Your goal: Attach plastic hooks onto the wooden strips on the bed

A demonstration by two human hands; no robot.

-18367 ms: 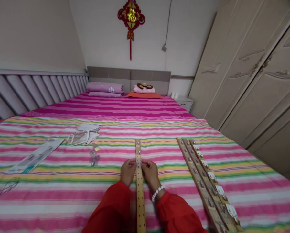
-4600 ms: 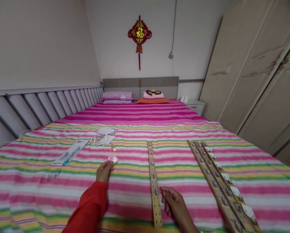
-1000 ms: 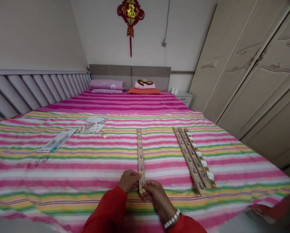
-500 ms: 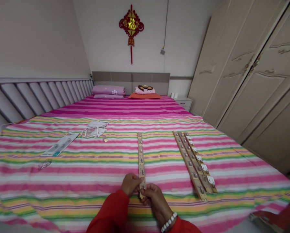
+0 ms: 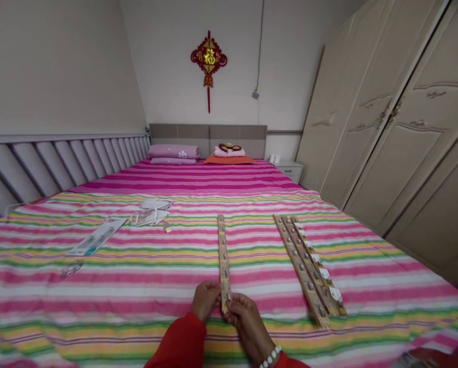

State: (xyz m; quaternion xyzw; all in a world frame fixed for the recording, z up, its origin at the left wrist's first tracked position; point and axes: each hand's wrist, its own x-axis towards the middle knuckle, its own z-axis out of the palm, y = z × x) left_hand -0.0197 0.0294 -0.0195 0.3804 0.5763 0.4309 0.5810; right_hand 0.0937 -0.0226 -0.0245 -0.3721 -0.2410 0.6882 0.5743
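Note:
A long wooden strip with small metal fittings along it lies lengthwise on the striped bedspread. Both hands pinch its near end. My left hand closes on the left side of the end, my right hand on the right side, fingers curled over the last fitting. Red sleeves cover both forearms and a white bead bracelet sits on the right wrist.
Three more wooden strips with metal and white fittings lie side by side to the right. To the left are a long packaging card, a pile of clear packets and a small clear wrapper. Wardrobe doors stand at the right.
The hands stay pinched on the strip's near end. The view has tilted up slightly, so the bed and strips sit a little lower in the picture.

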